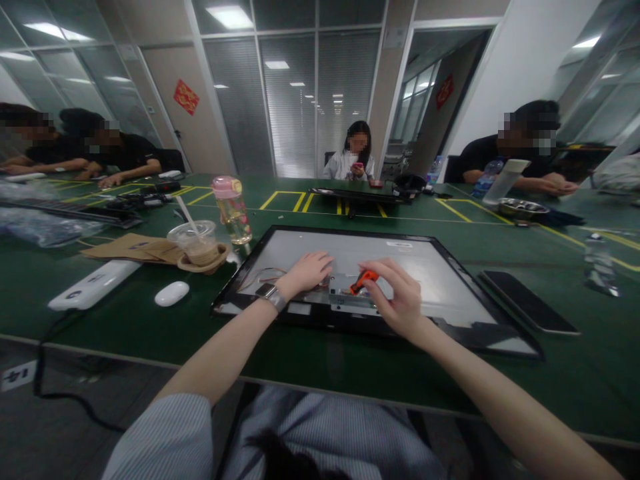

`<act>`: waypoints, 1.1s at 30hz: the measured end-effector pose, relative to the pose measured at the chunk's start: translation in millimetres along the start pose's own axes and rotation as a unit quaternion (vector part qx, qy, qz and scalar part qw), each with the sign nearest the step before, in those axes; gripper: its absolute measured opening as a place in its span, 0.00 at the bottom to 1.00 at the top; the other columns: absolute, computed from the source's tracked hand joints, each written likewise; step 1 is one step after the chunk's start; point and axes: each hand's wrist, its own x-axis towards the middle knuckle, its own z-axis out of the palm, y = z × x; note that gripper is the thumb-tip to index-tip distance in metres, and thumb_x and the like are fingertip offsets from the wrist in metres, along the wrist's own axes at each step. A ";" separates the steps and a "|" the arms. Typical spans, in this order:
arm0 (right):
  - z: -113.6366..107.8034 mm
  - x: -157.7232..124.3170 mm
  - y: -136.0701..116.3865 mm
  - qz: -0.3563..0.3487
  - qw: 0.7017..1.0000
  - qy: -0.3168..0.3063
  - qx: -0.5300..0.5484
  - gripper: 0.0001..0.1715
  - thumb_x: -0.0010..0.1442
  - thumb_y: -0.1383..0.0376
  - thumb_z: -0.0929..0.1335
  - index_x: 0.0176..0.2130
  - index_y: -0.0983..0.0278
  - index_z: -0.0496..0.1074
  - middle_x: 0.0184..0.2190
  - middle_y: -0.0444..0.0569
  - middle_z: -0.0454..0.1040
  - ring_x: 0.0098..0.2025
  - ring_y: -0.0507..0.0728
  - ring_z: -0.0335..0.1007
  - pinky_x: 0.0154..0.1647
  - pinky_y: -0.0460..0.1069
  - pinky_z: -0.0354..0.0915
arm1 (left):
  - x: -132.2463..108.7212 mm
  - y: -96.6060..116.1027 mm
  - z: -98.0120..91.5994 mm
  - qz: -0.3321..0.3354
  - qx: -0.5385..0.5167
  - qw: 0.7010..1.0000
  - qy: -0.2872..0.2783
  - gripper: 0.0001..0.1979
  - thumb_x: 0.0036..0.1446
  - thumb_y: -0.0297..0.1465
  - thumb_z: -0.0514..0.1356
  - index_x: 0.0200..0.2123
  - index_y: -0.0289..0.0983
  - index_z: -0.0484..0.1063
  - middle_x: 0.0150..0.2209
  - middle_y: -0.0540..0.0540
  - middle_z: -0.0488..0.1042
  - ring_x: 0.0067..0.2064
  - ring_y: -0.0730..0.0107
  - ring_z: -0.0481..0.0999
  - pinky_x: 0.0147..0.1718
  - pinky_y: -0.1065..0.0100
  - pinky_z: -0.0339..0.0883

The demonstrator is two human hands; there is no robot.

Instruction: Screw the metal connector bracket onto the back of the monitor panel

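Note:
A large flat panel (440, 267) with a black frame and a grey metal back lies on the green table in front of me. My left hand (306, 271) rests flat on the panel with its fingers stretched out, next to a small circuit board (345, 287) and thin wires. A watch is on that wrist. My right hand (395, 297) is closed in a pinch round a small orange-handled screwdriver (363, 281), whose tip points down at the circuit board.
On the left stand a plastic cup with a straw (196, 241), a pink-capped bottle (231, 210), a white mouse (171, 293) and a white bar (93, 285). A dark phone (530, 301) lies right of the panel. Several other people sit round the table.

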 end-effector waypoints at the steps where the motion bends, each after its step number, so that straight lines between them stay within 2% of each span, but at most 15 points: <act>1: 0.5 -0.2 0.2 0.007 1.000 0.002 -0.005 0.17 0.72 0.70 0.67 0.57 0.57 0.74 0.39 0.50 0.81 0.37 0.58 0.79 0.37 0.52 0.77 | 0.5 -0.5 0.8 0.001 0.002 1.000 0.000 0.24 0.78 0.36 0.47 0.70 0.36 0.64 0.72 0.35 0.64 0.74 0.53 0.63 0.71 0.50 0.58; 7: 2.9 -6.3 5.7 0.049 0.999 0.001 -0.009 0.20 0.74 0.70 0.62 0.61 0.58 0.69 0.43 0.52 0.82 0.41 0.60 0.81 0.42 0.55 0.78 | 1.4 -3.2 3.6 0.017 0.011 1.000 0.005 0.24 0.78 0.36 0.47 0.71 0.34 0.64 0.71 0.34 0.66 0.74 0.53 0.64 0.71 0.50 0.59; 11: 3.7 -7.7 7.6 0.056 0.998 -0.005 0.003 0.19 0.74 0.69 0.61 0.60 0.58 0.69 0.43 0.53 0.81 0.42 0.60 0.81 0.43 0.56 0.78 | 1.4 -5.3 6.5 0.022 0.022 0.999 0.019 0.24 0.78 0.36 0.46 0.71 0.36 0.64 0.71 0.34 0.66 0.73 0.52 0.65 0.70 0.48 0.60; 17: 1.4 -2.6 5.8 0.037 0.999 -0.011 -0.008 0.19 0.71 0.69 0.67 0.60 0.57 0.73 0.44 0.52 0.82 0.41 0.61 0.81 0.42 0.56 0.77 | 1.6 -5.5 7.5 0.019 0.025 0.999 0.016 0.24 0.78 0.37 0.47 0.70 0.35 0.64 0.71 0.36 0.66 0.73 0.54 0.64 0.70 0.53 0.59; 22: 0.3 -1.1 4.4 0.016 1.000 -0.013 0.007 0.19 0.70 0.70 0.70 0.58 0.56 0.74 0.41 0.50 0.82 0.39 0.59 0.80 0.40 0.53 0.77 | 1.6 -4.3 5.6 0.026 0.035 0.999 0.010 0.24 0.78 0.36 0.46 0.70 0.36 0.64 0.71 0.36 0.67 0.73 0.54 0.64 0.70 0.52 0.59; 29: 5.0 -12.5 8.5 0.060 0.998 0.010 0.015 0.27 0.72 0.70 0.65 0.67 0.56 0.64 0.46 0.52 0.82 0.43 0.59 0.82 0.45 0.56 0.78 | 0.0 -1.9 1.0 0.016 0.021 1.000 0.005 0.24 0.78 0.36 0.46 0.70 0.35 0.64 0.71 0.34 0.66 0.73 0.53 0.64 0.70 0.50 0.59; 33: 2.1 -13.1 9.6 0.068 0.997 -0.023 0.019 0.23 0.73 0.69 0.64 0.64 0.57 0.67 0.45 0.52 0.82 0.43 0.60 0.82 0.46 0.56 0.78 | -1.2 1.5 -3.2 0.006 0.019 1.000 -0.002 0.24 0.78 0.36 0.46 0.71 0.35 0.63 0.72 0.34 0.65 0.73 0.53 0.64 0.70 0.51 0.59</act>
